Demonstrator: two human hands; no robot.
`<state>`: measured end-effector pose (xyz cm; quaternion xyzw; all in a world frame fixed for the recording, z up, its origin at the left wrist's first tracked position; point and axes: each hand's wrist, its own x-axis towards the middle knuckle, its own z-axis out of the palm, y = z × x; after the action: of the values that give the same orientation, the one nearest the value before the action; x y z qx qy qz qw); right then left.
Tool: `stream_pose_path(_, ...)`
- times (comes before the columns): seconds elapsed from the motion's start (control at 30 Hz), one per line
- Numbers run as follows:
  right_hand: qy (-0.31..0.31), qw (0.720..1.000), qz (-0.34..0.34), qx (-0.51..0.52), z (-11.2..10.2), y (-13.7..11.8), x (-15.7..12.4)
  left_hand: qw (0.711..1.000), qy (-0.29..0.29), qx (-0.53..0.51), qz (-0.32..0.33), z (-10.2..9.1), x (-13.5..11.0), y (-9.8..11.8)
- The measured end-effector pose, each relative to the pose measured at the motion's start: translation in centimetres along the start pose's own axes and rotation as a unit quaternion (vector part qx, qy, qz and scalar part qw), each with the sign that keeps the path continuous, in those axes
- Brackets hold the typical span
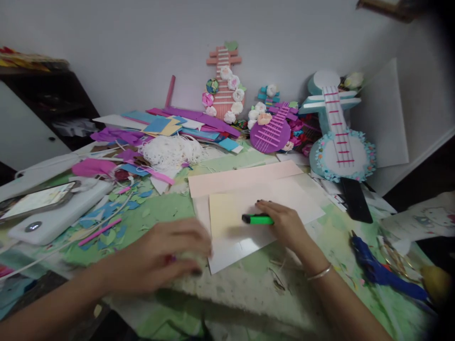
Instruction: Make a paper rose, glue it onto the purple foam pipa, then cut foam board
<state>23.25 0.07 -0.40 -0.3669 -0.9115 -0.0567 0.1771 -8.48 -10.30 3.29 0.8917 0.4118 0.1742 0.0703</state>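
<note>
Near the middle of the near edge of the surface (163,206) lies a white sheet (298,194), a pale pink strip (245,176) along its far side. The blurred left hand (159,255) has thumb and fingers apart; the right hand (286,221), beside yellow paper (221,213), grips a green tool (260,219).

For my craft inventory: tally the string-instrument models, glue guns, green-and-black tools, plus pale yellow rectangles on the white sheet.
String-instrument models (pink, purple, pale blue, small half-hidden teal): 4
Blue plastic glue gun: 1
Green-and-black slim tool in the right hand: 1
Pale yellow paper rectangle on the white sheet: 1
Total: 7
</note>
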Motion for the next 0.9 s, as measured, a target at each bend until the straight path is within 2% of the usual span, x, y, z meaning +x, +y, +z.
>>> stream_pose_path(0.03, -0.008, 0.999, 0.038, -0.005, 0.0, 0.8, 0.3, 1.000, 0.007, -0.006, 0.030, 0.8, 0.9, -0.3)
stream_pose_path(0.07, -0.019, 0.998, 0.061, -0.010, 0.0, 1.6, 0.6, 1.000, 0.002, 0.002, 0.031, 1.7, 1.9, -0.7)
stream_pose_path(0.17, -0.061, 0.994, 0.088, -0.017, 0.0, 3.3, 1.3, 0.998, -0.034, 0.045, 0.017, 4.6, 4.7, -2.4)
stream_pose_path(0.23, -0.092, 0.990, 0.104, -0.026, -0.1, 4.0, 1.4, 0.997, -0.027, 0.069, -0.018, 5.6, 5.9, -3.9)
stream_pose_path(0.3, -0.113, 0.985, 0.124, -0.036, -0.3, 4.2, 1.3, 0.993, 0.002, 0.076, -0.092, 5.8, 6.6, -5.6)
stream_pose_path(0.33, -0.118, 0.983, 0.133, -0.039, -0.4, 4.3, 1.1, 0.991, -0.002, 0.071, -0.110, 5.7, 6.8, -6.5)
stream_pose_path(0.47, -0.126, 0.977, 0.167, -0.047, -0.3, 4.8, 0.6, 0.992, -0.067, 0.060, -0.090, 5.7, 7.5, -8.9)
stream_pose_path(0.67, -0.116, 0.976, 0.183, -0.034, 0.0, 6.6, -0.1, 0.990, -0.094, 0.077, -0.077, 6.3, 8.7, -9.1)
stream_pose_path(0.9, -0.125, 0.975, 0.180, -0.017, 0.0, 7.4, -0.7, 0.989, -0.058, 0.115, -0.068, 6.5, 9.2, -8.9)
